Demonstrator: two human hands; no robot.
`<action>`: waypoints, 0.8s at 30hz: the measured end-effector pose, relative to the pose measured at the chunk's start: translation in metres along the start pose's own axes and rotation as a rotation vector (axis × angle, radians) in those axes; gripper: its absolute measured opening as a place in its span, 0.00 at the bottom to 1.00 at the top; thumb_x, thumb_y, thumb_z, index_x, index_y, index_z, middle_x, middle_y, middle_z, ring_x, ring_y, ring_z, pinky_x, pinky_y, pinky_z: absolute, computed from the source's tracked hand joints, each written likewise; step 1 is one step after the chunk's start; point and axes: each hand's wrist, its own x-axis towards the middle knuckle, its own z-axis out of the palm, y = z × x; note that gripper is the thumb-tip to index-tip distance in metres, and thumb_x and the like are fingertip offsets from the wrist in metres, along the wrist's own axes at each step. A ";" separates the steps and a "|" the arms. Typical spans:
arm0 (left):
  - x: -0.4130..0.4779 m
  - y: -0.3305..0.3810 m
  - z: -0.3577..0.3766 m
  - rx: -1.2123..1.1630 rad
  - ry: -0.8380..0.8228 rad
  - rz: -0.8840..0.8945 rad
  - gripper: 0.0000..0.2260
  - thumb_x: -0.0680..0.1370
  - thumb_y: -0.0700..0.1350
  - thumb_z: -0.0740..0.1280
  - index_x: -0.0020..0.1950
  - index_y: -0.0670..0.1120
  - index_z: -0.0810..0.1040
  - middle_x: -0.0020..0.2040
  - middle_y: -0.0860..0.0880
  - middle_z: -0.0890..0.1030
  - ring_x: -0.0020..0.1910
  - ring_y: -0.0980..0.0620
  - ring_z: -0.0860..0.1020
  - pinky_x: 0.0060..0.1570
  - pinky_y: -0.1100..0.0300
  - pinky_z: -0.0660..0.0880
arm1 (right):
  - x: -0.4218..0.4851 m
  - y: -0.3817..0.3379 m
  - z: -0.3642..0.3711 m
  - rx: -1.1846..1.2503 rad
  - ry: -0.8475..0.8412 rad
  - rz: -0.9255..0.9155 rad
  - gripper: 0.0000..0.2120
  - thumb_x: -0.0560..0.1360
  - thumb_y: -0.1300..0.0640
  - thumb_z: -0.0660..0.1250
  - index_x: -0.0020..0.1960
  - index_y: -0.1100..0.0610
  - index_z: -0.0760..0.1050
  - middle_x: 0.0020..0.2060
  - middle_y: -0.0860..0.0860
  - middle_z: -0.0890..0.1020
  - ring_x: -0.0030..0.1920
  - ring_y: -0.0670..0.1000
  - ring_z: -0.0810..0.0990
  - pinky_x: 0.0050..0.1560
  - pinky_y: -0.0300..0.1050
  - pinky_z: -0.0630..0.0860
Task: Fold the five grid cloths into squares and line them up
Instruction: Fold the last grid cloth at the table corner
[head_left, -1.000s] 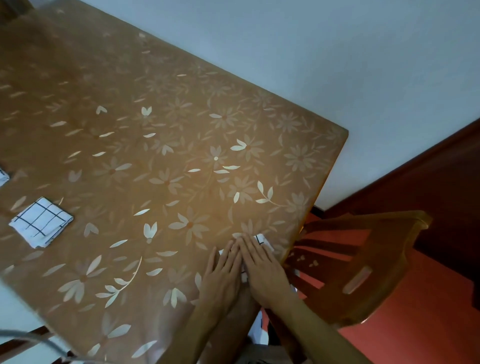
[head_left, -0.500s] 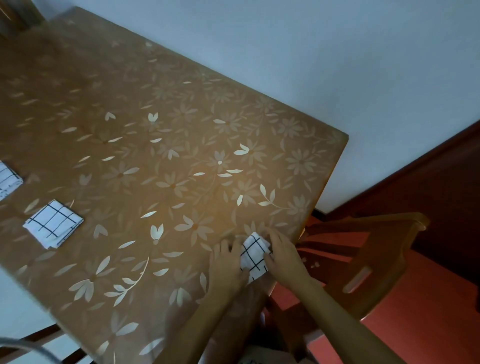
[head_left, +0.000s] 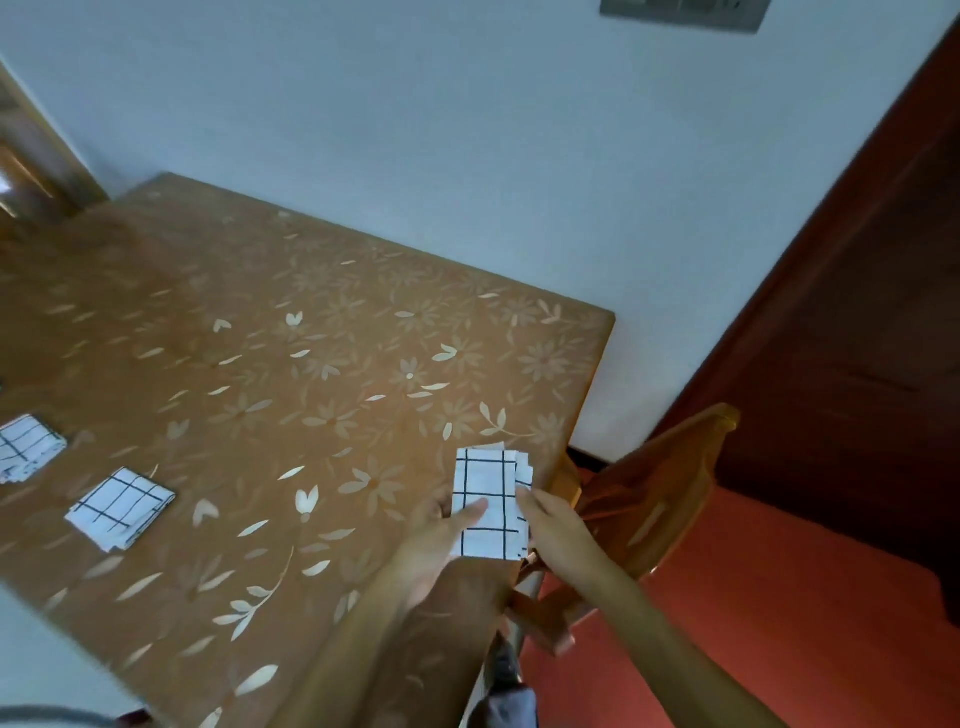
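A folded white cloth with black grid lines (head_left: 485, 480) is lifted a little over the near right corner of the table (head_left: 311, 395). My left hand (head_left: 436, 540) grips it from below and the left, thumb on top. My right hand (head_left: 556, 530) pinches its right edge, where loose layers stick out. Two folded grid cloths lie on the table at the left: one square (head_left: 120, 507) near the front edge, another (head_left: 23, 446) cut off by the frame's left border.
The table wears a brown floral cover and stands against a pale blue wall (head_left: 467, 156). A wooden chair (head_left: 654, 493) stands off the table's right corner on a red floor (head_left: 753, 597). A dark wooden door (head_left: 857, 338) fills the right side.
Both hands were pressing the cloth flat on the table corner. They then gripped its edges and now hold it raised off the table. The view tilted up.
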 end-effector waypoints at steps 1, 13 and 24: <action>-0.013 0.000 0.004 0.003 -0.013 0.039 0.13 0.77 0.39 0.71 0.61 0.43 0.78 0.54 0.43 0.86 0.52 0.43 0.85 0.46 0.51 0.82 | -0.012 -0.003 0.003 0.034 0.023 -0.027 0.16 0.84 0.49 0.55 0.58 0.56 0.78 0.50 0.53 0.85 0.49 0.49 0.85 0.51 0.46 0.82; -0.172 -0.052 -0.026 0.340 -0.043 0.221 0.21 0.71 0.36 0.77 0.62 0.42 0.77 0.55 0.44 0.85 0.54 0.42 0.84 0.55 0.42 0.80 | -0.161 0.036 0.054 0.085 0.100 -0.144 0.16 0.79 0.46 0.67 0.46 0.59 0.83 0.42 0.57 0.86 0.47 0.59 0.85 0.52 0.61 0.80; -0.264 -0.062 -0.087 0.315 0.188 0.267 0.24 0.67 0.34 0.79 0.60 0.45 0.78 0.54 0.47 0.86 0.49 0.52 0.85 0.47 0.57 0.83 | -0.219 0.018 0.143 0.048 0.014 -0.285 0.17 0.81 0.45 0.61 0.47 0.52 0.84 0.41 0.51 0.87 0.43 0.48 0.86 0.43 0.41 0.81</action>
